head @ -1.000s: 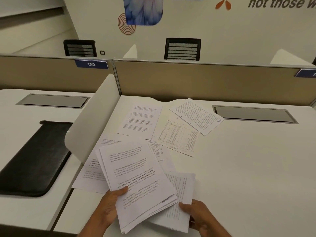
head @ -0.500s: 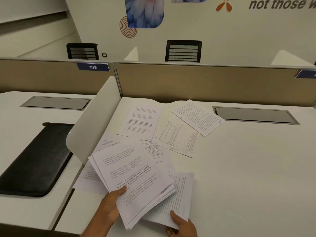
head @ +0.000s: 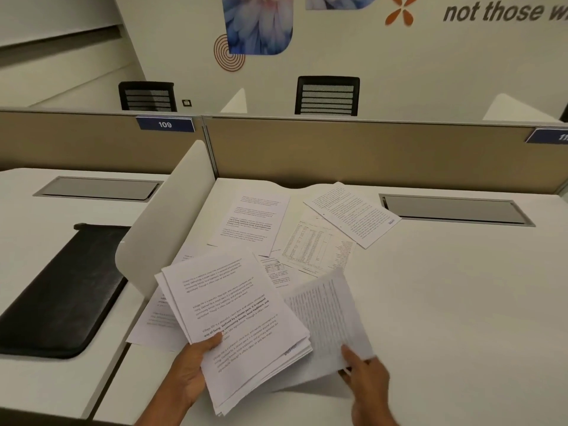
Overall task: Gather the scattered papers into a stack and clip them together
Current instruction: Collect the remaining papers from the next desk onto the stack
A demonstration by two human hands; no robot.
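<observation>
Your left hand (head: 190, 368) grips the gathered stack (head: 236, 321) at its near edge, thumb on top, fanned to receive more. Your right hand (head: 364, 375) pinches a lifted sheet (head: 329, 312) beside it. Loose papers (head: 316, 241) lie across the desk (head: 445, 302); no clip visible.

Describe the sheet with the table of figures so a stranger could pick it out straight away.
Start at the tan partition behind the white desk and come down to the loose papers below it. The table sheet lies flat between the bold-paragraph page and the angled dense-text page. It alone carries narrow columns of small figures instead of paragraphs.
</observation>
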